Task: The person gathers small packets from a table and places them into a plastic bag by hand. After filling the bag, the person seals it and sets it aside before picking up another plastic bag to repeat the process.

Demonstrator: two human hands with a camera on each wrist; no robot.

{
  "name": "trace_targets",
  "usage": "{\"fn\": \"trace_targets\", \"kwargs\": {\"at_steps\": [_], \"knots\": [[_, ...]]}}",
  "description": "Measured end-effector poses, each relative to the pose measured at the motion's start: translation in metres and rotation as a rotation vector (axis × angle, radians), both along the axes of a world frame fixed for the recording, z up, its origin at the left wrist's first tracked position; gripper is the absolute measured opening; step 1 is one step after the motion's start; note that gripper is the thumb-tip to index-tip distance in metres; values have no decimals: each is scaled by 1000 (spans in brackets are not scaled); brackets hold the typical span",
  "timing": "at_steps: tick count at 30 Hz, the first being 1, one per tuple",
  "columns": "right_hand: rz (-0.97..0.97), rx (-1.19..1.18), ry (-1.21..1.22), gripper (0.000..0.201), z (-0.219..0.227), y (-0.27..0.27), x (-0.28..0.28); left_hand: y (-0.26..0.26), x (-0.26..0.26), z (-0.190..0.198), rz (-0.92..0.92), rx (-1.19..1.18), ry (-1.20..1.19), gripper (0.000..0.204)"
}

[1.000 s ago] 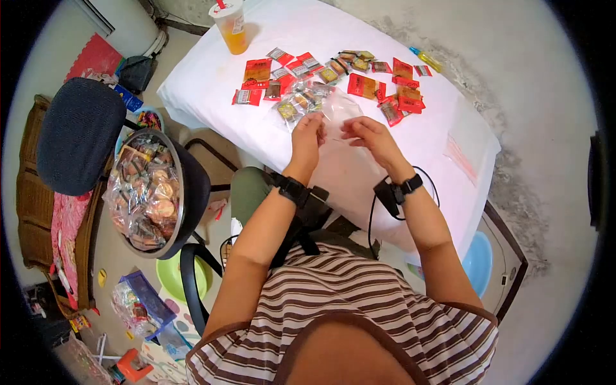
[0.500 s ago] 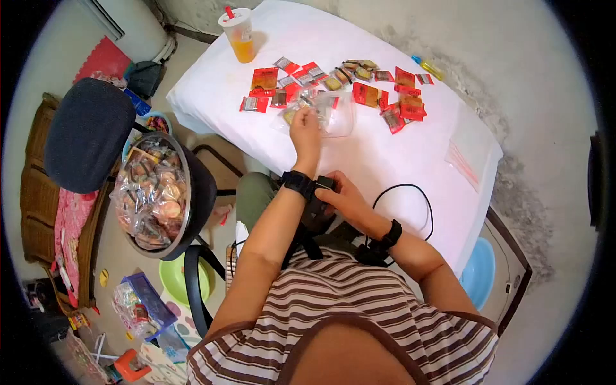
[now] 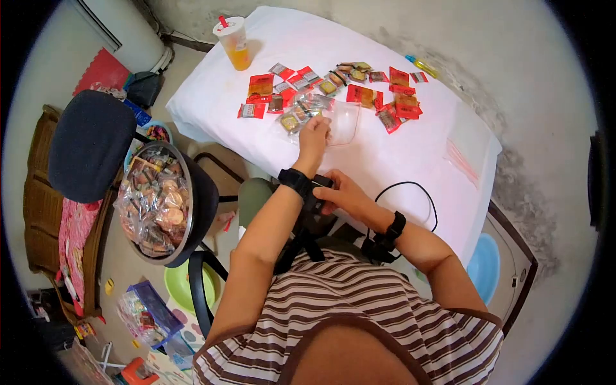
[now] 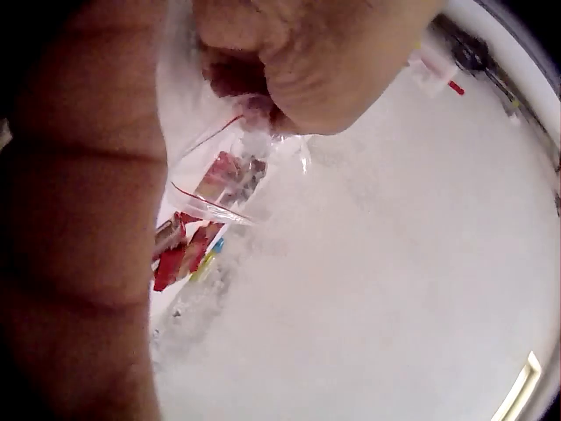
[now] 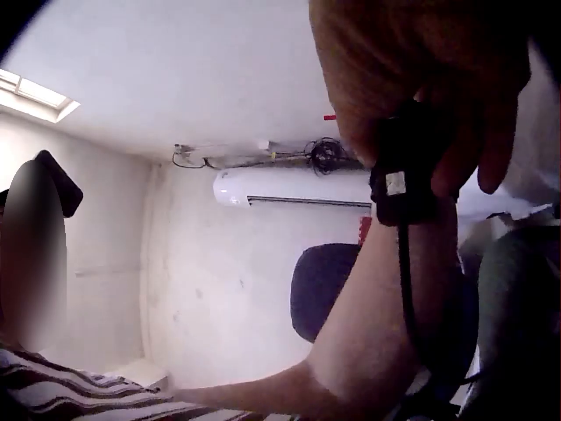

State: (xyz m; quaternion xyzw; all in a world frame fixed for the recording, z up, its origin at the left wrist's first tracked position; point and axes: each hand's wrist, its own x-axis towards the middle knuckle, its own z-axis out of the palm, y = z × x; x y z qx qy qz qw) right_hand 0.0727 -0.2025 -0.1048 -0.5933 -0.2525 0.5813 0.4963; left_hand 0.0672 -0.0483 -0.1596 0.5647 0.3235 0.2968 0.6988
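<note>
My left hand [image 3: 313, 140] pinches the edge of a clear zip bag [image 3: 347, 122] over the table. The bag's red seal line shows beneath the fingers in the left wrist view, and small wrapped snacks [image 3: 290, 122] lie by the hand. My right hand [image 3: 350, 196] grips a small black camera box [image 5: 405, 189] at the left wrist, with a black cable running down from it. Red snack packets [image 3: 261, 88] and clear-wrapped pieces [image 3: 330, 85] are spread beyond the left hand. Other red packets [image 3: 364, 96] lie to the right of the bag.
A cup of orange drink [image 3: 236, 48] stands at the table's far left. Flat clear bags [image 3: 463, 157] lie on the right side of the white cloth. A black cable [image 3: 423, 192] loops over the front. At left, a large pot [image 3: 186, 247] holds wrapped snacks beside a chair [image 3: 90, 144].
My right hand has left the bag, come down and back toward my body, and taken hold of the camera box at the left wrist. The left hand has stayed at the bag.
</note>
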Motion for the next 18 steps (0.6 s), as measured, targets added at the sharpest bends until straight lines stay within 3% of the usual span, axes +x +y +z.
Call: {"fn": "trace_targets", "kwargs": {"at_steps": [2, 6, 8, 11, 13, 16, 18], "knots": [[-4, 26, 30, 38, 5, 3, 2, 1, 1, -4, -106, -459, -233, 11], [-1, 119, 18, 33, 8, 2, 21, 8, -2, -14, -70, -560, -320, 9], [9, 96, -51, 30, 14, 3, 50, 4, -4, -13, 85, -408, -225, 9], [-275, 194, -195, 20, 17, 13, 99, 1, -9, -14, 75, 5, -53, 14], [-396, 263, -353, 18, 17, 28, 141, -5, -13, -26, 89, 35, -64, 13], [-384, 183, -628, 19, 5, 63, 204, -12, -17, -42, 92, 158, -59, 10], [-317, 129, -1240, 22, 1, 89, 229, -17, -19, -45, 73, 250, -53, 7]]}}
